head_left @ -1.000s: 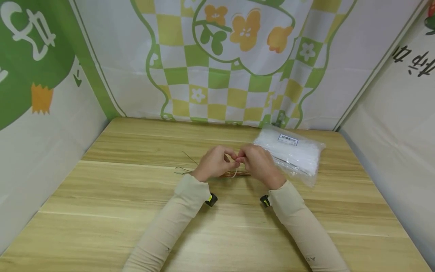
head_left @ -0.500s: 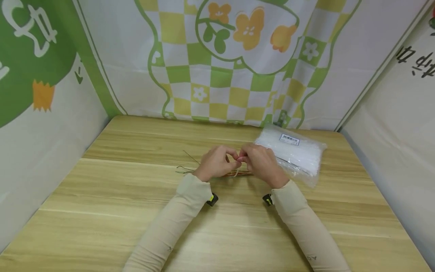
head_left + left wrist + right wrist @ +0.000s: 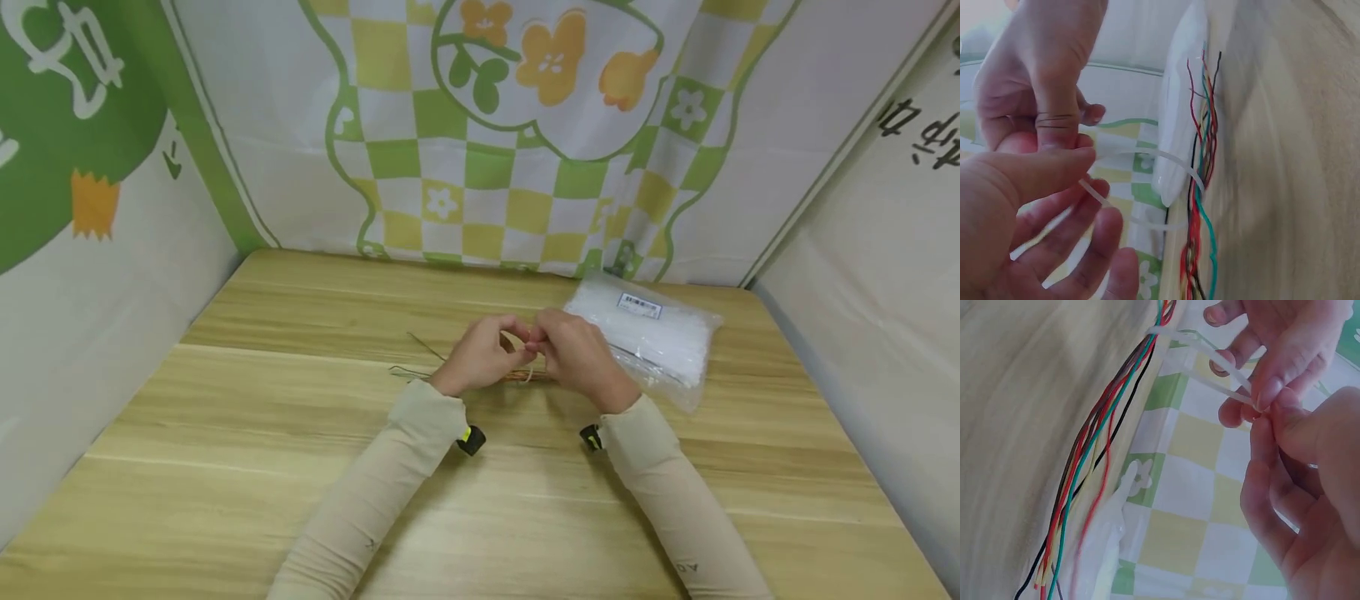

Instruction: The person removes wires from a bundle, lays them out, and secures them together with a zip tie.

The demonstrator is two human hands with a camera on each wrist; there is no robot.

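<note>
A white cable tie (image 3: 1210, 353) loops round a bundle of thin coloured wires (image 3: 1094, 434), red, green, black and yellow, lying on the table. Above the bundle, the two ends of the tie meet at the fingertips of both hands. My left hand (image 3: 483, 354) pinches the tie between thumb and forefinger, its other fingers spread in the left wrist view. My right hand (image 3: 573, 354) pinches at the same spot, fingertips right against the left ones. The fingers hide the tie's head. The loop (image 3: 1175, 162) is wide and stands well off the wires.
A clear plastic bag (image 3: 645, 329) full of white cable ties, with a barcode label, lies behind and right of the right hand. The wooden table (image 3: 225, 467) ends at a checked, flowered cloth (image 3: 480, 200) at the back. Cloth walls stand at both sides.
Both hands have risen slightly and shifted a little to the right in the head view, still pinching the tie together. The camera view has also shifted a little.
</note>
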